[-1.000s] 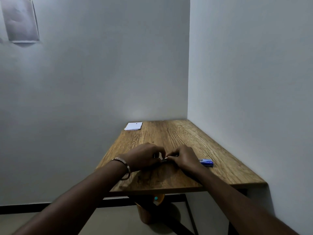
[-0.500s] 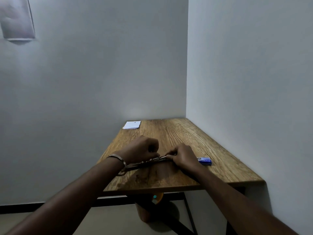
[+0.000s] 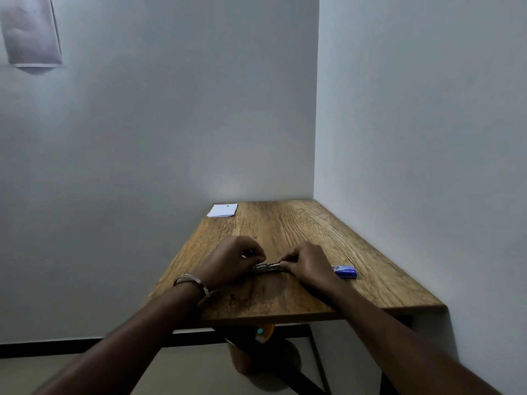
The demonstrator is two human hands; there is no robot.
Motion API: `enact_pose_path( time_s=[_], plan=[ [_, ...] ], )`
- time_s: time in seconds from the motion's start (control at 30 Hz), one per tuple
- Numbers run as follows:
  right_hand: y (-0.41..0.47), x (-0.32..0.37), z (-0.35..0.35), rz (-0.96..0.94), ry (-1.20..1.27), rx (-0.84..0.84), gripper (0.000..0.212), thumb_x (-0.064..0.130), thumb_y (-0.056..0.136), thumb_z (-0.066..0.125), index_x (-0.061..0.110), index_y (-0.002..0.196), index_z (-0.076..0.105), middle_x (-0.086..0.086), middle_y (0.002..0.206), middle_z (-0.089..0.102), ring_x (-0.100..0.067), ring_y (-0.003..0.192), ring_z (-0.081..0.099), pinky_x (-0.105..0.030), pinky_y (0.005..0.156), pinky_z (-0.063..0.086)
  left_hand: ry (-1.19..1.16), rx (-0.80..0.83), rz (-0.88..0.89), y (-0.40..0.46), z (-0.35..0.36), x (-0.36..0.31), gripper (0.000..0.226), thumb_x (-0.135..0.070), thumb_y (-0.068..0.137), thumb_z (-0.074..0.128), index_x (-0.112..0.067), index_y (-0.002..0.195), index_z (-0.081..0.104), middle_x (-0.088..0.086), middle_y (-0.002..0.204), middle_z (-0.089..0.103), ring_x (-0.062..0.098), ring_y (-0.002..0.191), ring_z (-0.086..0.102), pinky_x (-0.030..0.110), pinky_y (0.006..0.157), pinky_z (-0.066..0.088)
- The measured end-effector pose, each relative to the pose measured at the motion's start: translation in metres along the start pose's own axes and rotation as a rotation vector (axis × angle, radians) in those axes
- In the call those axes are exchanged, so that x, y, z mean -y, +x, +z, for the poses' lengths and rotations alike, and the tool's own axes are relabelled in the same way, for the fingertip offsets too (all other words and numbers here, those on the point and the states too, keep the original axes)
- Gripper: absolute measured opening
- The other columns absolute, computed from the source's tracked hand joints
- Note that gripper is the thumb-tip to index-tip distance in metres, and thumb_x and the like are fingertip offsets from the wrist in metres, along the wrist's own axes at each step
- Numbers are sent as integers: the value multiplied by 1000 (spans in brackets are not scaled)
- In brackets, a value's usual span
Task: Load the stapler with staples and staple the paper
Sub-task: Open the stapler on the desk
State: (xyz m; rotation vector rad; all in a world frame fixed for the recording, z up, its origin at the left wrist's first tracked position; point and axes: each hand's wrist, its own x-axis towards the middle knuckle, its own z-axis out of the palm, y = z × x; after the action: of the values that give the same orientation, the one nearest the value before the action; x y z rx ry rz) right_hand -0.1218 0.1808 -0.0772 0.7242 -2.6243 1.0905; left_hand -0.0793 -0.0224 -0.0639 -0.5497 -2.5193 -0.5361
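Note:
A small metal stapler [image 3: 266, 266] lies low on the wooden table [image 3: 285, 223] between my two hands. My left hand [image 3: 232, 259] grips its left end with curled fingers. My right hand [image 3: 308, 263] pinches its right end. Most of the stapler is hidden by the fingers. A blue staple box [image 3: 345, 271] lies on the table just right of my right hand. A small stack of white paper [image 3: 222, 210] sits at the table's far left corner.
The table stands in a corner, with walls behind it and along its right side. An orange object [image 3: 263, 333] shows under the table's front edge, among dark frame legs. A sheet [image 3: 30, 29] hangs on the left wall.
The stapler's long arm, spread out toward my left wrist half a second ago, is folded back in. My left hand has moved right, close to my right hand.

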Motion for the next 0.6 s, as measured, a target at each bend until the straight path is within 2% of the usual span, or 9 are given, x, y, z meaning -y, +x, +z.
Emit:
enact_pose_path(
  time_s=[0.2,0.37,0.5,0.6],
  plan=[
    [2,-1,2,13,-4,-16,15,18,87,73,17,101,78,2,103,76,-6,94,67,-20,83,50,-28,-49,5,-3,3,-1,7,-17,84,73,-18,91,75,-13,85,68,-6,75,61,6,68,47],
    [3,0,3,5,-17,-19,15,18,87,73,17,101,79,2,102,76,-7,93,67,-20,82,50,-13,-50,-6,-3,4,-3,6,-19,84,73,-21,90,75,-10,87,71,-1,78,62,11,69,47],
    [1,-1,2,-5,-16,-12,15,17,86,74,16,100,79,1,102,76,-9,95,68,-25,87,54,49,25,2,3,1,-9,10,-17,84,73,-22,92,76,-9,89,72,2,80,64,17,71,52],
    [0,1,1,-12,-22,-19,15,17,86,74,16,101,79,0,102,77,-9,95,68,-27,88,55,79,66,9,6,3,-12,12,-14,85,71,-20,94,76,-7,91,72,4,80,65,16,71,52]
  ],
)
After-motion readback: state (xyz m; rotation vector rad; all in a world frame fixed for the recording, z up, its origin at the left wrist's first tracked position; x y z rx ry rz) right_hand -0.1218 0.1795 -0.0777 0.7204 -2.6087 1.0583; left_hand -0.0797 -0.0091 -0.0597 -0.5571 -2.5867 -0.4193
